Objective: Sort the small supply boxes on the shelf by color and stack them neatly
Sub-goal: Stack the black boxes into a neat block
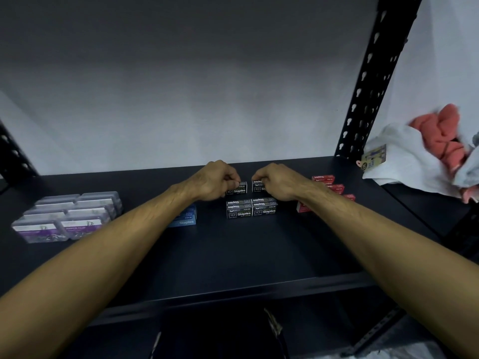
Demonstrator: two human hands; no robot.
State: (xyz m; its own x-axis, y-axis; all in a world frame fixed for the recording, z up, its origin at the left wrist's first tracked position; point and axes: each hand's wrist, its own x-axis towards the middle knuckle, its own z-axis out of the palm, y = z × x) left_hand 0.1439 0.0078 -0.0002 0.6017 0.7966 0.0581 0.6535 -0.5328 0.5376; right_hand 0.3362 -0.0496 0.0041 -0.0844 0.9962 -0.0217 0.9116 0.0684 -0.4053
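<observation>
On the dark metal shelf (pixel 233 255), the left hand (pixel 215 181) pinches a small black cardboard staples box (pixel 238 188) while the right hand (pixel 276 180) curls around a second black box (pixel 258 186), apparently gripping it. Just nearer lies a tidy block of black staples boxes (pixel 252 208) (blue boxes (pixel 185 218) left, red boxes (pixel 328 186) right).

The left hand (pixel 216 181) covers the left end of one black box (pixel 238 188); the right hand (pixel 276 180) hides most of another (pixel 258 186). Forearms screen part of the blue boxes (pixel 185 219) and red boxes (pixel 328 186). Small print is unreadable.
</observation>
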